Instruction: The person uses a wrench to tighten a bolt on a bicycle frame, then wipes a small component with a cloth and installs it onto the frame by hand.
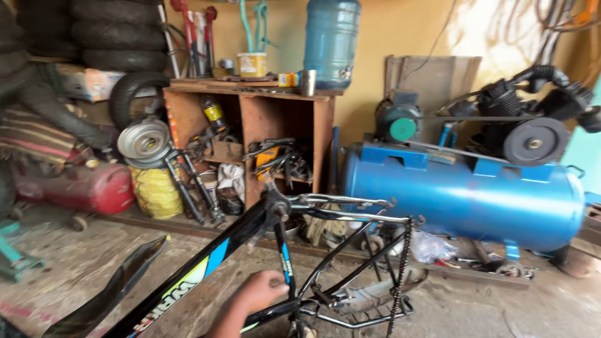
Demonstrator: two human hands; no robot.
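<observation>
One hand (261, 292) shows at the bottom of the head view, and it is curled around a thin black tube of the bicycle frame (206, 266). Which hand it is cannot be told for sure; it looks like the right one, since its arm comes up from the bottom right. The other hand is out of the picture. The grip seems to hold the frame steady, because the frame has no wheels and lies low over the dirt floor (75, 263) in the middle of the shop.

A loose chain (400, 275) hangs down from the back end of the frame (it dangles because no wheel pulls it tight). One black mudguard (119, 288) lies on the floor just beside the front of the frame.

Behind stands one big blue air tank (463, 194), with a motor and a pulley wheel on top. One wooden shelf (250, 119) is packed with tools, likely so they are easy to grab. On top of the shelf stands one big blue water bottle (332, 40). Black tyres (119, 31) are stacked in the left corner, at least four of them. One red tank (81, 188) lies on its side by the wall.
</observation>
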